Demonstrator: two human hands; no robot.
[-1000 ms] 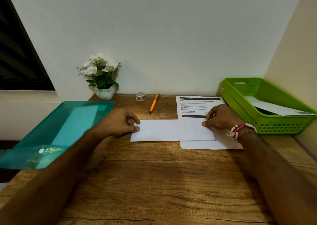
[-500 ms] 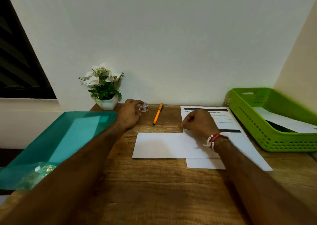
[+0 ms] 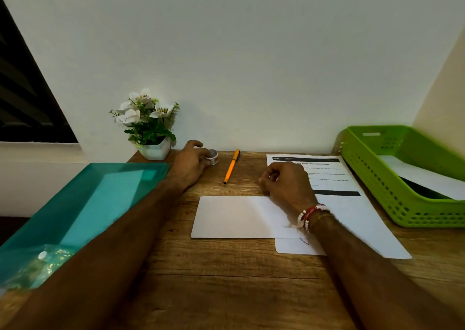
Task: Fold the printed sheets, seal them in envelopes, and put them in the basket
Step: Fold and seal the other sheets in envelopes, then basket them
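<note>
A white envelope (image 3: 234,216) lies flat mid-desk, overlapping a printed sheet (image 3: 334,178) that lies to its right. My left hand (image 3: 190,163) reaches to the back of the desk and grips a small roll of tape (image 3: 212,156). My right hand (image 3: 286,183) hovers with loosely curled fingers over the sheet's left edge, just behind the envelope, holding nothing. The green basket (image 3: 377,178) stands at the far right with a white envelope (image 3: 425,176) inside.
An orange pen (image 3: 231,166) lies between the tape and the sheet. A potted white flower (image 3: 147,126) stands at the back left. A teal plastic folder (image 3: 83,214) overhangs the desk's left edge. The wall is close behind.
My left hand left the envelope's left edge and reached back to the tape roll. My right hand lifted off the envelope and moved slightly left over the sheet.
</note>
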